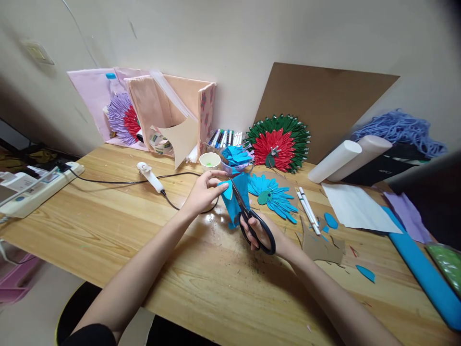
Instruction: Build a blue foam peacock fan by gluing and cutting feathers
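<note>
My right hand grips black-handled scissors, fingers through the loops and blades pointing up and away. Between thumb and fingers, my left hand pinches a piece of blue material, fabric or crepe paper, beside the blades. The blue piece hangs down behind the scissors; whether the blades are closed on it I cannot tell. Just right of it lies a blue petalled flower shape with a green centre. Behind my hands, a bowl holds more blue pieces, next to a paper cup.
A white glue gun with a black cord lies left of my hands. Further left is a power strip. A red-and-green flower leans on brown cardboard. White markers, cardboard scraps and a blue roll lie to the right.
</note>
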Tool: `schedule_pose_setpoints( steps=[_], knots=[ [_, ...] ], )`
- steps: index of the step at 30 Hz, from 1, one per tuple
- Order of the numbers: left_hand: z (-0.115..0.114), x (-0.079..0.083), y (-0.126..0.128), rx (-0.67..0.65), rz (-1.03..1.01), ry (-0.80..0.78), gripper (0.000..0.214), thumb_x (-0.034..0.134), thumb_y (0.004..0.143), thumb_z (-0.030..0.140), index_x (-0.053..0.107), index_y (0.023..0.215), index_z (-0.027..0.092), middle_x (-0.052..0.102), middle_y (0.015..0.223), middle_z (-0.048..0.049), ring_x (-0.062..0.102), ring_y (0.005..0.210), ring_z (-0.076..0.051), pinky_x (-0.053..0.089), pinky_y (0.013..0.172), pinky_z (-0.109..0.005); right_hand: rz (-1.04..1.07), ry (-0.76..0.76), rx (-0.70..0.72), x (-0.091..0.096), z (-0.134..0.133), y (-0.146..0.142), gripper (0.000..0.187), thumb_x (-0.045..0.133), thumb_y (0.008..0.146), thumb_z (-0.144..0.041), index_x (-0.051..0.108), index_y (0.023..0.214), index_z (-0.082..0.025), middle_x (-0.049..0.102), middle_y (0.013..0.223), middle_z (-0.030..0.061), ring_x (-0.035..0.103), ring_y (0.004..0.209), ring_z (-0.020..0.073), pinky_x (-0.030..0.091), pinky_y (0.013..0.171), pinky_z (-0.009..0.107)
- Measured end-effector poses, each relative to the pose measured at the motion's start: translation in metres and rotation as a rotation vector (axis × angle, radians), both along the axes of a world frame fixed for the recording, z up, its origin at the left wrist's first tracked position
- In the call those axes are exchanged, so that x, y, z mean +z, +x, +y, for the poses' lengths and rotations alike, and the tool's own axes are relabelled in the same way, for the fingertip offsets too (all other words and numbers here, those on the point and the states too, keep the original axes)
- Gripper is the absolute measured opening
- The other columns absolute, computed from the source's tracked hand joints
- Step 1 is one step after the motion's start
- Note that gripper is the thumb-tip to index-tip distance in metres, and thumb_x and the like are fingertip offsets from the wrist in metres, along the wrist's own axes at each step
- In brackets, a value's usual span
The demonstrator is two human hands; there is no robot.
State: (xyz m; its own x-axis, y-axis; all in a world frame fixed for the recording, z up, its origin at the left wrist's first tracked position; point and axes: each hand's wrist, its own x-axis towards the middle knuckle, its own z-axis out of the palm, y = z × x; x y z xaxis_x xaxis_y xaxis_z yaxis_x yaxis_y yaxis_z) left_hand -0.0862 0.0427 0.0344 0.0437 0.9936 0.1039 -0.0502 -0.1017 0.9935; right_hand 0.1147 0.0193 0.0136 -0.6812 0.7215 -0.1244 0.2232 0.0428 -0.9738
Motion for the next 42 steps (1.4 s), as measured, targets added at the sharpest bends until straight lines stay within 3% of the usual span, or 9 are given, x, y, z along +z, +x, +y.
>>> schedule_pose_setpoints(
  steps=[7,16,19,23,30,33,35,38,42],
  knots=[
    [-0.002,0.006,0.001,0.019,0.125,0.05,0.042,0.067,0.072,0.029,0.054,0.108,0.013,0.061,0.069,-0.0001,0.057,0.066,-0.012,0.045,0.066,-0.024,0.025,0.016,0.059,0.002,-0.001,0.001,0.065,0.02,0.071,-0.081,0.04,0.073,-0.02,0.044,0.046,-0.0049,0.046,0.039,0.0097,0.041,0.042,0.022],
    [-0.002,0.014,-0.004,0.102,0.134,0.097,0.037,0.067,0.072,0.031,0.056,0.104,0.015,0.062,0.069,0.0008,0.059,0.066,-0.012,0.046,0.064,-0.022,0.069,0.002,-0.07,0.007,0.0,-0.006,0.064,0.032,0.067,-0.082,0.044,0.068,-0.019,0.041,0.038,-0.006,0.041,0.032,0.0094,0.033,0.035,0.021],
    [-0.008,0.017,0.005,0.169,0.057,0.125,0.035,0.067,0.072,0.033,0.057,0.101,0.015,0.065,0.076,-0.0021,0.062,0.07,-0.014,0.047,0.063,-0.022,0.168,0.032,-0.242,0.013,0.001,-0.01,0.056,0.041,0.073,-0.073,0.049,0.074,-0.018,0.046,0.041,-0.0051,0.05,0.039,0.012,0.041,0.042,0.023],
    [-0.021,0.014,0.027,0.121,-0.031,0.04,0.036,0.067,0.072,0.035,0.058,0.101,0.016,0.067,0.076,-0.0033,0.063,0.071,-0.016,0.048,0.06,-0.022,0.192,0.027,-0.5,0.022,0.002,-0.016,0.042,0.065,0.069,-0.054,0.054,0.085,-0.017,0.06,0.063,0.001,0.061,0.056,0.016,0.051,0.056,0.029],
    [-0.026,0.001,0.045,0.006,0.009,-0.107,0.041,0.064,0.074,0.041,0.056,0.105,0.016,0.068,0.08,-0.0049,0.063,0.067,-0.015,0.048,0.062,-0.025,0.173,0.038,-0.617,0.018,0.002,-0.002,0.037,0.07,0.065,-0.048,0.056,0.078,-0.016,0.056,0.059,-0.0006,0.055,0.052,0.0126,0.046,0.05,0.025],
    [-0.017,-0.009,0.038,0.04,0.259,0.011,0.038,0.056,0.08,0.042,0.054,0.108,0.016,0.065,0.102,-0.0102,0.06,0.095,-0.021,0.045,0.084,-0.034,0.08,0.072,-0.733,0.011,0.013,0.034,0.037,0.07,0.064,-0.048,0.057,0.076,-0.016,0.056,0.058,-0.0007,0.053,0.048,0.0118,0.043,0.047,0.024],
    [-0.01,-0.018,0.03,0.214,0.672,0.105,0.041,0.055,0.08,0.042,0.054,0.11,0.015,0.059,0.112,-0.0135,0.052,0.107,-0.027,0.038,0.093,-0.042,-0.061,0.12,-0.831,0.007,0.022,0.069,0.038,0.07,0.062,-0.049,0.058,0.074,-0.015,0.054,0.053,-0.0014,0.051,0.045,0.0117,0.04,0.045,0.023],
    [0.0,-0.03,0.021,0.375,1.105,0.037,0.055,0.045,0.083,0.047,0.049,0.119,0.006,0.054,0.114,-0.0213,0.046,0.11,-0.035,0.036,0.092,-0.046,-0.326,0.211,-0.994,0.003,0.035,0.124,0.037,0.063,0.066,-0.049,0.061,0.071,-0.013,0.051,0.045,-0.0013,0.047,0.041,0.0119,0.036,0.043,0.024],
    [0.007,-0.038,0.019,0.361,1.297,-0.059,0.064,0.047,0.078,0.054,0.046,0.123,0.008,0.054,0.113,-0.02,0.048,0.107,-0.037,0.037,0.087,-0.045,-0.694,0.236,-1.065,-0.002,0.044,0.172,0.033,0.06,0.07,-0.043,0.067,0.072,-0.011,0.06,0.049,0.0054,0.055,0.047,0.0166,0.037,0.047,0.025]
  ],
)
